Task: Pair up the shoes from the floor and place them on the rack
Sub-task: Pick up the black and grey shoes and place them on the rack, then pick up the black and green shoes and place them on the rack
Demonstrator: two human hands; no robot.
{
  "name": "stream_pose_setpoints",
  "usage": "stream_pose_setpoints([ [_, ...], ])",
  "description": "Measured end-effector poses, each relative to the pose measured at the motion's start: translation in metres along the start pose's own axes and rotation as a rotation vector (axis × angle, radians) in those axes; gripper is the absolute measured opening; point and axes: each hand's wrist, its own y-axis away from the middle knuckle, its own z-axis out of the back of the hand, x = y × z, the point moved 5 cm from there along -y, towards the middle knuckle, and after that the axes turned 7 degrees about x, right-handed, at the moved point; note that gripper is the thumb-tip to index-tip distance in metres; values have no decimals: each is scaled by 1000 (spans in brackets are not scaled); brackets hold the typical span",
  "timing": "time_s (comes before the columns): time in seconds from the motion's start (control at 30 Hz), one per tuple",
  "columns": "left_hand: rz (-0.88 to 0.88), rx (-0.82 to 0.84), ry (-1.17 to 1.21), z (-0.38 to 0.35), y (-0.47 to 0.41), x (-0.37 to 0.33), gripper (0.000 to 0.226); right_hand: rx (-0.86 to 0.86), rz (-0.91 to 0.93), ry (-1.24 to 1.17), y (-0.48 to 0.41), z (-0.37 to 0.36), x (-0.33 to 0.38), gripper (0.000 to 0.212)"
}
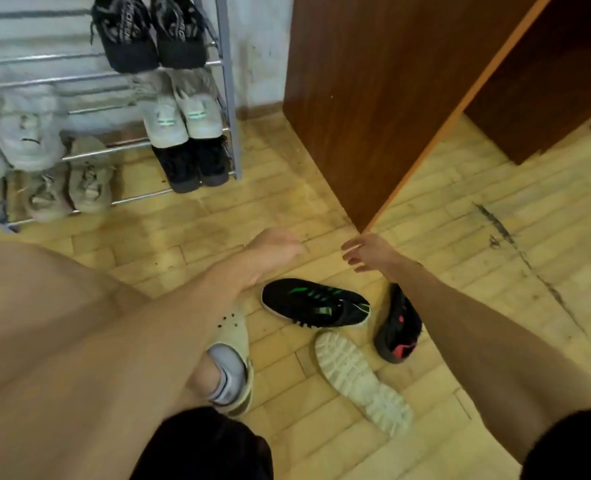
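Note:
Three loose shoes lie on the tiled floor. A black shoe with green stripes point(316, 304) lies on its side in the middle. To its right is a black shoe with red marks point(398, 332), partly hidden by my right forearm. A white shoe point(361, 375) lies sole up below them. My left hand point(275, 250) hangs empty above the green-striped shoe, fingers relaxed. Level with it to the right, my right hand point(368, 252) is empty, fingers spread. The metal shoe rack point(230, 95) stands at the upper left with several pairs on its shelves.
A brown wooden cabinet point(384, 95) stands right of the rack, its corner just above my right hand. My foot in a grey sock and cream clog point(233, 362) is planted left of the loose shoes. Bare rails show on the rack's upper left.

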Motion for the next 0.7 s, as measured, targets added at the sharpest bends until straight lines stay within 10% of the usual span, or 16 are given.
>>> stream_pose_setpoints([
  [0.27, 106, 31, -394, -14, -18, 80, 29, 4, -160, 239, -30, -32, -107, 54],
  [0.47, 139, 142, -420, -24, -37, 77, 34, -208, -172, 331, -73, -45, -106, 71],
  [0.7, 31, 133, -303, -27, -61, 38, 31, -73, -215, 581, -102, -82, -125, 73],
])
